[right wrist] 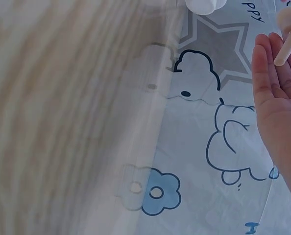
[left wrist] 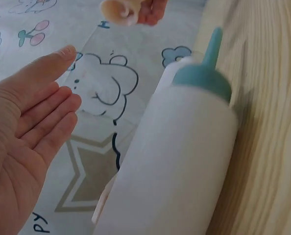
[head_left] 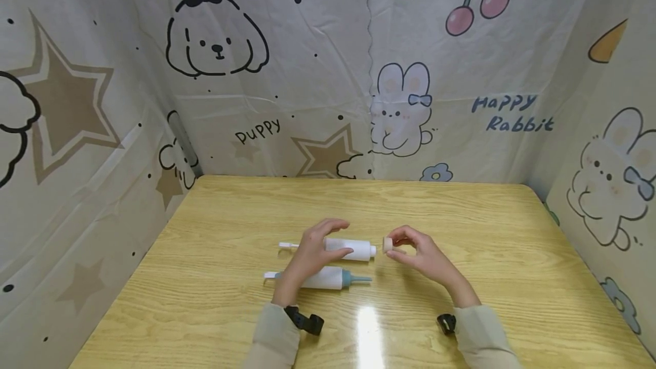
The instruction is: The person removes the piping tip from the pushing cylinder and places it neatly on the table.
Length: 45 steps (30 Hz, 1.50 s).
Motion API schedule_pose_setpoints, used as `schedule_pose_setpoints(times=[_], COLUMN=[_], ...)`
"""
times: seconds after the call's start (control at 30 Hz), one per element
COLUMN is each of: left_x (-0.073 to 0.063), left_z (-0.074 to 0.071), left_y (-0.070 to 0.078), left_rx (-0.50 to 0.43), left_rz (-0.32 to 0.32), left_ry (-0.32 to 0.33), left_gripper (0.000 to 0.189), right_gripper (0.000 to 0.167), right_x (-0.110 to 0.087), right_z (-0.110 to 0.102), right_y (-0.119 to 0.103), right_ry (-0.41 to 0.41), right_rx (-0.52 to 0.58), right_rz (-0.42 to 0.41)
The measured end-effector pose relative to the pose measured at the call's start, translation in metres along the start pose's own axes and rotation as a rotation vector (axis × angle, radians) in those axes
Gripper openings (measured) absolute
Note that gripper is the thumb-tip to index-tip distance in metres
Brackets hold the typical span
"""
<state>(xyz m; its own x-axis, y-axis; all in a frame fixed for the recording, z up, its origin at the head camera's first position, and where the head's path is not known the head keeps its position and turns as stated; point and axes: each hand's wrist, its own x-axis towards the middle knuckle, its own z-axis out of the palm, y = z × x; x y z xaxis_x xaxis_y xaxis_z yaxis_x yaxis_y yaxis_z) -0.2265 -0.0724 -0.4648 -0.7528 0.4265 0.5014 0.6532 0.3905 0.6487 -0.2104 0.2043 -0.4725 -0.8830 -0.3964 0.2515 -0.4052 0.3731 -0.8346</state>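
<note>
My right hand (head_left: 421,250) pinches a cream nozzle cap (head_left: 388,244) between thumb and fingers; its thin spout (right wrist: 285,51) points back toward the palm. Just left of the cap lies a white squeeze bottle (head_left: 359,249) on its side, its bare neck facing right. My left hand (head_left: 314,249) hovers over this bottle with fingers spread; in the left wrist view the fingers look straight and hold nothing. Nearer to me, a second white squeeze bottle (head_left: 325,278) lies parallel, topped by a teal nozzle cap (left wrist: 203,81). Part of it is hidden by my left wrist.
Both bottles lie on a wood-grain table (head_left: 230,204). White tabs (head_left: 270,275) stick out at the bottles' left ends. A patterned cloth (head_left: 318,27) hangs around the table's back and sides. Black wrist bands sit at both sleeves.
</note>
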Motion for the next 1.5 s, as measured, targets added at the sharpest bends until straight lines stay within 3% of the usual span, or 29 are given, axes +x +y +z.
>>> schedule_pose_setpoints(times=[0.37, 0.67, 1.07, 1.5], left_x=[0.001, 0.001, 0.001, 0.003], left_z=[0.024, 0.032, 0.032, 0.03], left_y=[0.013, 0.016, 0.016, 0.014], left_rx=[-0.012, -0.033, -0.011, -0.025], left_rz=[0.063, 0.07, 0.095, 0.118], left_ry=[-0.046, -0.11, -0.063, -0.024], left_gripper=[0.044, 0.04, 0.036, 0.039], right_gripper=[0.021, 0.018, 0.02, 0.035], right_x=[0.004, 0.004, 0.0, -0.006], right_z=[0.012, 0.016, 0.012, -0.001], right_y=[-0.005, -0.01, -0.008, 0.003], right_ry=[-0.043, -0.089, -0.101, -0.204], right_rx=[0.026, 0.029, 0.027, 0.087], right_rz=[0.025, 0.018, 0.056, 0.098])
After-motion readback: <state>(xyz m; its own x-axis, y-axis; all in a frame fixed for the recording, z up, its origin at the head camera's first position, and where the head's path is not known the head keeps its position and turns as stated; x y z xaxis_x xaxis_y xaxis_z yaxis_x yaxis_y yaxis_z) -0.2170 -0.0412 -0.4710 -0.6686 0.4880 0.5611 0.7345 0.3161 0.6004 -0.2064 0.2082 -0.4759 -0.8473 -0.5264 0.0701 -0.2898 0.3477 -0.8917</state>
